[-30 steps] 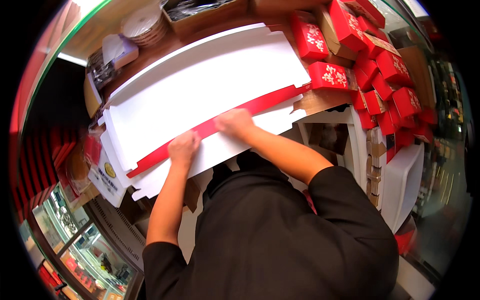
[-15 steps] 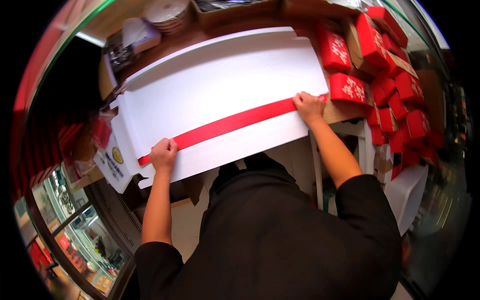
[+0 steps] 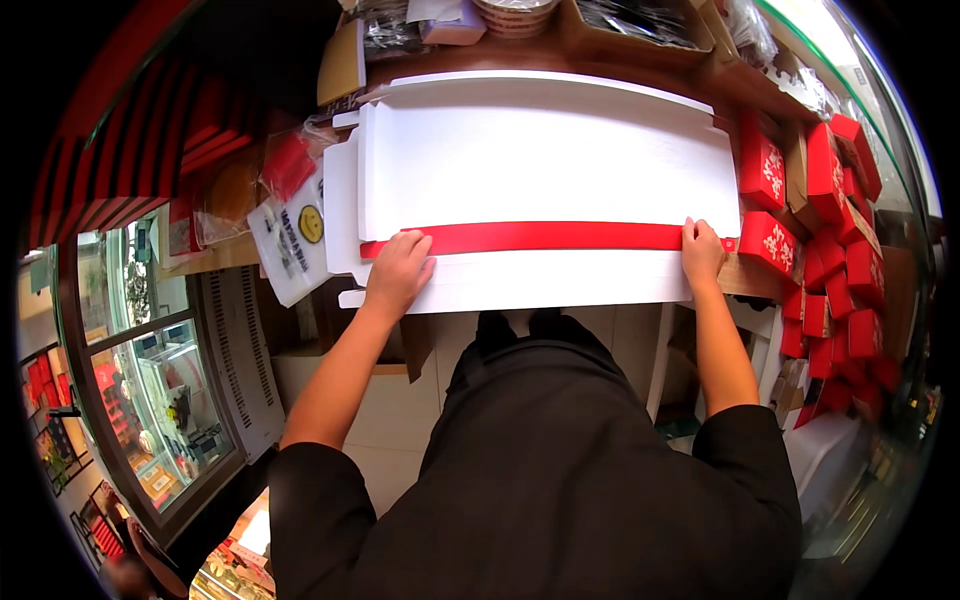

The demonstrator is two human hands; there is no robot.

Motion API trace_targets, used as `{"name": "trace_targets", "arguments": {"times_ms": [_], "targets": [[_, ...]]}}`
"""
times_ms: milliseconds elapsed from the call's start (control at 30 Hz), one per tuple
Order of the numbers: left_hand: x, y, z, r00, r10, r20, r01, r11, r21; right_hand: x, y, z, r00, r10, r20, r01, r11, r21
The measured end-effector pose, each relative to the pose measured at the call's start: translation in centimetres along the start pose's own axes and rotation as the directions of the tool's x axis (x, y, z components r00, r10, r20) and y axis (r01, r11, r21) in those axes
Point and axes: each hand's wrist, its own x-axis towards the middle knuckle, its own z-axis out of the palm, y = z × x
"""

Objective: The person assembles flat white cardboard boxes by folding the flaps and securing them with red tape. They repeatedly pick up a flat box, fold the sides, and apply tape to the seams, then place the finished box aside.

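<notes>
Both hands press flat, well apart, on a large white cardboard sheet (image 3: 550, 150): left hand (image 3: 398, 272) at the left end of its smooth red strip (image 3: 540, 237), right hand (image 3: 702, 252) at the right end. Red boxes (image 3: 800, 200) stack right of the sheet. Its near edge overhangs the wooden counter (image 3: 745, 275).

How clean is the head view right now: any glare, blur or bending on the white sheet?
Head view: sharp and evenly lit on the white cardboard sheet, no glare there; fisheye bows its far edge; red strip, left hand and right hand crisp; rim dark.
</notes>
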Motion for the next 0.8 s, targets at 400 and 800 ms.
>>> {"name": "trace_targets", "arguments": {"times_ms": [400,800], "targets": [[1.9,-2.3,0.1,0.967,0.153,0.205,-0.17,0.983,0.064,-11.1,-28.0,4.5,0.548,-0.836,-0.024,0.801,0.517,0.304],[1.6,-2.4,1.9,0.991,0.049,-0.124,-0.058,0.996,-0.064,-9.0,-22.7,2.8,0.578,-0.816,-0.002,0.79,0.559,0.253]]}}
